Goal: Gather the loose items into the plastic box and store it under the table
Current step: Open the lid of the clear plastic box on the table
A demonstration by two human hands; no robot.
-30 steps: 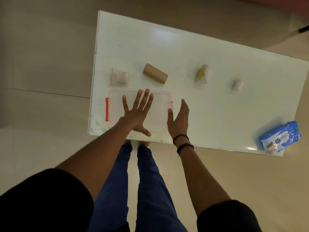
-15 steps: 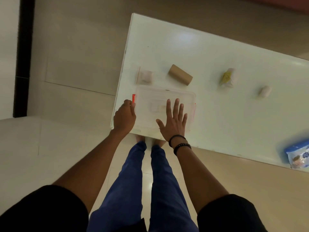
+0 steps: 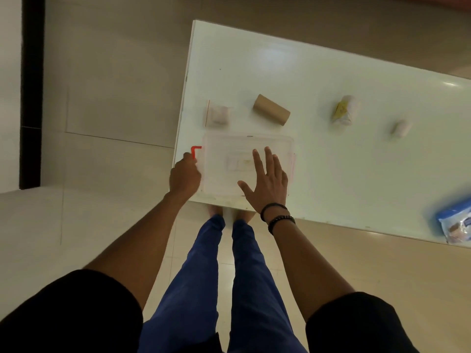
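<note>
While the right hand (image 3: 267, 179) lies flat and open on the plastic box (image 3: 229, 159) at the table's (image 3: 331, 72) near left corner, the left hand (image 3: 184, 174) pinches the red latch (image 3: 195, 151) on its left end.

Dim; glare on table (image 3: 280, 53), edges blurred.

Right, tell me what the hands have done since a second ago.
The left hand left the lid and now works the red latch at the box's left end. The right hand moved from beside the box onto the lid, flat. The loose items have not moved.
</note>
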